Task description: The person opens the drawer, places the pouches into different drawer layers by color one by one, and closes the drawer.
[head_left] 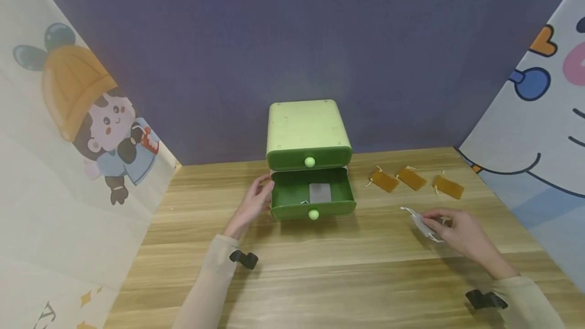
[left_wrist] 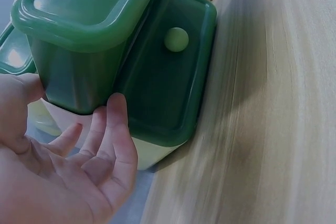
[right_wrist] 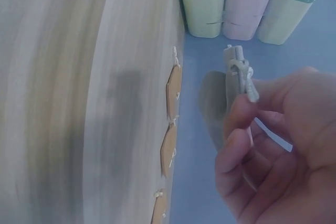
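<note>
A small desktop drawer unit (head_left: 306, 123) stands at the back of the table, its green middle drawer (head_left: 292, 211) pulled out. Inside that drawer lies a flat pale grey pouch (head_left: 320, 193) with a bit of white cord. At the drawer's left side, my left hand (head_left: 253, 202) touches the wall with fingertips and thumb spread along it. My right hand (head_left: 457, 230) pinches a small pale grey drawstring pouch (head_left: 421, 224) between thumb and fingers, above the table to the right of the unit. White cords (right_wrist: 247, 80) dangle from this pouch in the right wrist view.
Three orange-brown drawstring pouches, the left one (head_left: 385, 181), the middle one (head_left: 411, 178) and the right one (head_left: 449, 187), lie on the wooden table (head_left: 320, 278) right of the unit. A dark blue wall (head_left: 292, 39) rises behind, with printed panels at both sides.
</note>
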Demonstrator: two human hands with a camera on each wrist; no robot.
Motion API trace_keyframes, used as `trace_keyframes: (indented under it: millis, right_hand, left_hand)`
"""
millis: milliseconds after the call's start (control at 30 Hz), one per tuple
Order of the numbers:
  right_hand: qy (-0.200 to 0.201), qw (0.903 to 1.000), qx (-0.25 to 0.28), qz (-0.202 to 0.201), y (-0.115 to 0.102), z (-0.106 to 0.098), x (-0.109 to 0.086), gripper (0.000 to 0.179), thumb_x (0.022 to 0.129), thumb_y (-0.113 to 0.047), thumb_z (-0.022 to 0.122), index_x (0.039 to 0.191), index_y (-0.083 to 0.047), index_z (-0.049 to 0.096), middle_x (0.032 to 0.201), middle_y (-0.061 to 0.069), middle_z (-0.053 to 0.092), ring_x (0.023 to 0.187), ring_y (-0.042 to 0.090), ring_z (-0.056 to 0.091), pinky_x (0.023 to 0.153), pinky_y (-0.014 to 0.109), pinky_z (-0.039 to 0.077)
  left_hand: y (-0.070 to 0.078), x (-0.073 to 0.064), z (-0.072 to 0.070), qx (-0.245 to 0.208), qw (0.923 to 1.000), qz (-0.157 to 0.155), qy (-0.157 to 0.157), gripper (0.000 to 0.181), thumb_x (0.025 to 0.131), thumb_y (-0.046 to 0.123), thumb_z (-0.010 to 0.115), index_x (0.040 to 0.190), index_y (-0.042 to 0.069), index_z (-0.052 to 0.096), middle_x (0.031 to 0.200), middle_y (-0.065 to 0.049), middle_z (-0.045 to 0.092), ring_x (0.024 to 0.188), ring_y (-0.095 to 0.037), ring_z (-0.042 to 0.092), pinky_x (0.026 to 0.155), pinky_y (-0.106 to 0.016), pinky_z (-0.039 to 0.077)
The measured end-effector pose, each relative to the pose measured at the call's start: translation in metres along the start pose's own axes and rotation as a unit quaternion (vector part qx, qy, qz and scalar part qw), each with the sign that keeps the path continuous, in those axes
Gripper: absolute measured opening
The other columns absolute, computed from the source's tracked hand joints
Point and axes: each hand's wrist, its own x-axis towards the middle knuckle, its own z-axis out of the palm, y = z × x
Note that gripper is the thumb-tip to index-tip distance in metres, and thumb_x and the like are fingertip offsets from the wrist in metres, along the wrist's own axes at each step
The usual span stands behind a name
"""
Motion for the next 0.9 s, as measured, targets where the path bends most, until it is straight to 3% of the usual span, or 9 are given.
trace_keyframes:
  millis: [567,900]
  right_hand:
    - [-0.003,0.9999,-0.001,-0.016,-0.016,-0.002,0.007,0.02,0.101,-0.027,0.075,0.107,-0.009,0.082,0.066,-0.011,0.064,0.052,0.002,0.049,0.046,0.026,0.039]
    - [0.006,0.9991,-0.005,-0.042,-0.025,-0.003,0.013,0.015,0.1,-0.025,0.077,0.106,-0.012,0.083,0.073,-0.011,0.07,0.051,0.002,0.05,0.046,0.026,0.039]
  left_hand:
    - [0.0,0.001,-0.001,0.003,1.0,-0.002,0.002,0.061,0.113,0.042,0.051,0.164,0.012,0.037,0.147,-0.028,0.056,0.103,-0.021,0.065,0.086,-0.037,0.057]
    - [-0.001,0.002,-0.001,0.006,1.0,0.006,-0.004,0.059,0.114,0.04,0.05,0.163,0.009,0.037,0.144,-0.029,0.058,0.102,-0.019,0.07,0.08,-0.035,0.057]
